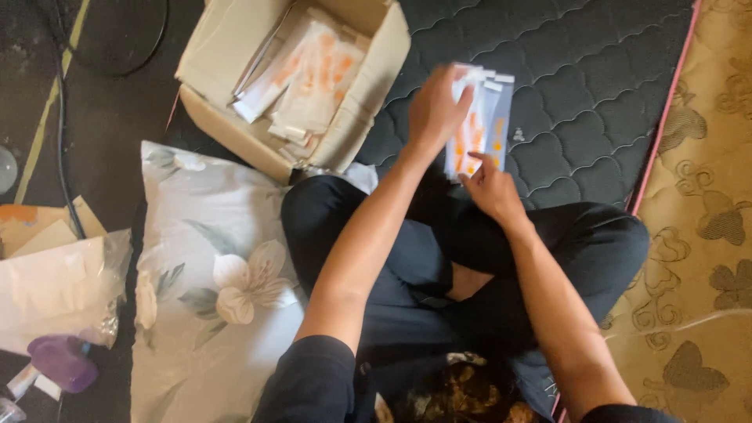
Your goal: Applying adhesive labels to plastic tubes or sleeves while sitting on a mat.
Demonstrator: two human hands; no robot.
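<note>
Head view

- A person sits cross-legged on a dark quilted mat, seen from above; both forearms reach toward the upper centre of the frame.
- The left hand lies over the top of a fanned stack of flat packets, white and clear with orange markings. Its fingers are pressed together and curled over the stack's left edge, thumb side hidden.
- The right hand meets the stack's lower edge. Its fingertips pinch or prop the bottom corner; motion blur leaves the exact grip unclear.
- The stack is held in the air above the mat, upper centre-right of the frame, just above the person's knees.
- An open cardboard box sits in the upper left-centre, tilted, holding more packets of the same kind in a loose pile.
- A floral pillow lies at lower left, touching the box and the person's leg.
- A clear plastic bag and a purple bottle occupy the far left edge.
- Risk, as a judgement: the stack is fanned and gripped only at its edges, so smooth packets could slide apart and scatter on the mat.
- Risk, as a judgement: the tilted box rests partly on the pillow; a knock from the left forearm could tip it.
</note>
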